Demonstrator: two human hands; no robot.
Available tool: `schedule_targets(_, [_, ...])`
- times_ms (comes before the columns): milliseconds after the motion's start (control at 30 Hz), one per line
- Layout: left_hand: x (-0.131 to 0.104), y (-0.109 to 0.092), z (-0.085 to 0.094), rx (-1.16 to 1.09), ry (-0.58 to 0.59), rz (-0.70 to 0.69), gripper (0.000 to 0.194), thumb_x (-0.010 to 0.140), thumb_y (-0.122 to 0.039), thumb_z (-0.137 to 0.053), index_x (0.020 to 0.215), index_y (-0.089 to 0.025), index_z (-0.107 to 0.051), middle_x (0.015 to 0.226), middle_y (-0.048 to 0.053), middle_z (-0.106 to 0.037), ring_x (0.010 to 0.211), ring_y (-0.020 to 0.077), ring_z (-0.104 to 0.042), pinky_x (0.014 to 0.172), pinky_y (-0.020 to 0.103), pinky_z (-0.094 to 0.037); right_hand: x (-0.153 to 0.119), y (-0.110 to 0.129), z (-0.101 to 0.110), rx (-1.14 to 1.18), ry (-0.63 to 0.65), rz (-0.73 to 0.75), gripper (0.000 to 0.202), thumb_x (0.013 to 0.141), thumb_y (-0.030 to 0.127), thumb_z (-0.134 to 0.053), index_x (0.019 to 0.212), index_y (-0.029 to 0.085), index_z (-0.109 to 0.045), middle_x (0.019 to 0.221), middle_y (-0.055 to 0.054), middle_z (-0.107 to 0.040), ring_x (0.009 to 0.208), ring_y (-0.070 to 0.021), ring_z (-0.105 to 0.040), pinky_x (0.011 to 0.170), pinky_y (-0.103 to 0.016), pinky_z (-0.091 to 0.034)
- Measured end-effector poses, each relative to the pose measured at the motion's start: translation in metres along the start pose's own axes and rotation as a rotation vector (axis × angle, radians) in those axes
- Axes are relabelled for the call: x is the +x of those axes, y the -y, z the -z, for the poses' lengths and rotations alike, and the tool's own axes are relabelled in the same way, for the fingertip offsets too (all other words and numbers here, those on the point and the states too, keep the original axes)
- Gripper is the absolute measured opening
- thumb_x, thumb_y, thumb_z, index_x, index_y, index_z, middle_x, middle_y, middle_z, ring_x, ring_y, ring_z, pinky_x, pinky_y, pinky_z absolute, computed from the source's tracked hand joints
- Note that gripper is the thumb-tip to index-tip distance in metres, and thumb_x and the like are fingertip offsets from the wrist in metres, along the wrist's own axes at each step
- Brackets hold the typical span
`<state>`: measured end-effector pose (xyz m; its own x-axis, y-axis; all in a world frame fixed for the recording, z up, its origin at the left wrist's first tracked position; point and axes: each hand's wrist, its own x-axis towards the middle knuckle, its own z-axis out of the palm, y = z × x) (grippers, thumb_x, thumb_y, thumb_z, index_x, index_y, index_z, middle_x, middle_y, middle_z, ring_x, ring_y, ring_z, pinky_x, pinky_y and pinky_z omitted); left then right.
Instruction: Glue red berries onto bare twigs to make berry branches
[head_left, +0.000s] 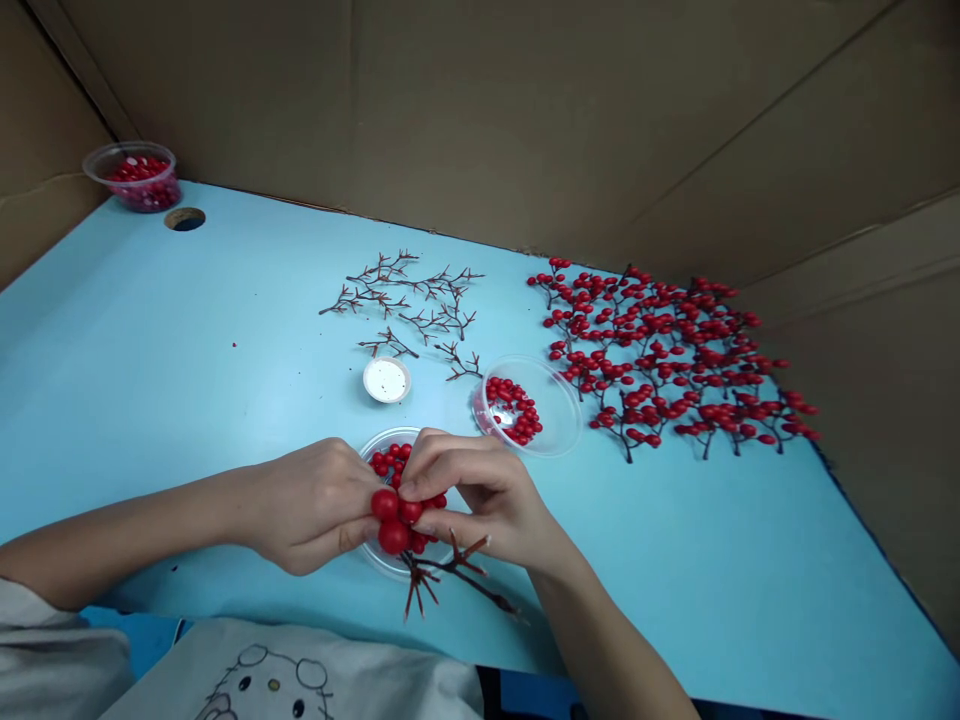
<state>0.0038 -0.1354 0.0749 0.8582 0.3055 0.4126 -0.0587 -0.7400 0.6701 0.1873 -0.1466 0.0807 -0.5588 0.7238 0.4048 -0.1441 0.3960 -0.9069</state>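
The right hand (495,495) has its thumb and forefinger drawn almost together, pinching a small glossy red round berry (410,509) in the cluster at the upper end of a dark brown forked artificial twig (471,578). The fingers of the left hand (319,512) are curled inward, their tips meeting the same cluster beside two larger-looking red berries (394,537); how tightly they grip is hidden. The twig's bare forks and stem slant toward the front right, below the right hand. Directly under both hands sits a clear round plastic tub (389,437) with red berries inside. Beyond it stand a small white round dish (387,380), flecked with dark specks, and, to the right, a second clear plastic tub (561,420) with berries gathered at its left side. Another clear tub (97,167) of berries is in the far left corner, near a round hole (184,219). Bare brown twigs (369,295) lie past the dish, and red-berried sprigs (660,350) cover the right rear. Brown cardboard walls (480,120) border the back and sides of the pale blue tabletop (150,370), whose surface stretches broadly left of the dish and across the right front, while the near edge runs close to the person's shirt (375,670).
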Motion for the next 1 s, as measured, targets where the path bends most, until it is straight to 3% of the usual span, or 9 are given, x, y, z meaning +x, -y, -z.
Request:
schedule_targets(433, [-0.001, 0.001, -0.002, -0.027, 0.032, 0.044, 0.029, 0.089, -0.027, -0.015, 0.064, -0.020, -0.028, 0.050, 0.000, -0.039, 0.046, 0.0135, -0.033, 0.045, 0.026, -0.029, -0.002, 0.000, -0.003, -0.070, -0.008, 0.012, 0.007, 0.071, 0.017, -0.061, 0.077, 0.015, -0.061, 0.069, -0.004, -0.061, 0.065, -0.0108, -0.055, 0.061, -0.026, -0.047])
schedule_targets(733, [0.000, 0.002, -0.002, -0.024, -0.003, 0.114, 0.028, 0.089, -0.025, -0.020, 0.066, -0.018, -0.034, 0.054, -0.001, -0.040, 0.048, 0.0117, -0.033, 0.047, 0.024, -0.029, -0.001, -0.011, -0.007, -0.005, -0.102, 0.034, 0.008, 0.070, 0.024, -0.063, 0.073, 0.017, -0.060, 0.065, -0.001, -0.058, 0.062, -0.0102, -0.052, 0.058, -0.024, -0.045])
schedule_targets(900, [0.002, 0.001, 0.002, -0.022, -0.004, 0.135, 0.027, 0.089, -0.024, -0.021, 0.066, -0.018, -0.034, 0.053, -0.003, -0.038, 0.047, 0.0103, -0.032, 0.046, 0.022, -0.029, -0.006, -0.014, 0.004, -0.019, -0.075, -0.055, 0.022, 0.073, 0.025, -0.059, 0.095, 0.020, -0.057, 0.075, -0.002, -0.059, 0.069, -0.0112, -0.053, 0.063, -0.026, -0.045])
schedule_targets(1000, [0.003, 0.000, 0.006, -0.014, -0.001, 0.162, 0.030, 0.089, -0.024, -0.021, 0.064, -0.017, -0.034, 0.054, -0.002, -0.039, 0.047, 0.0096, -0.033, 0.047, 0.021, -0.030, -0.014, -0.012, 0.015, -0.250, -0.051, -0.136, 0.023, 0.078, 0.023, -0.053, 0.100, 0.018, -0.054, 0.080, -0.003, -0.058, 0.073, -0.0123, -0.052, 0.065, -0.027, -0.043])
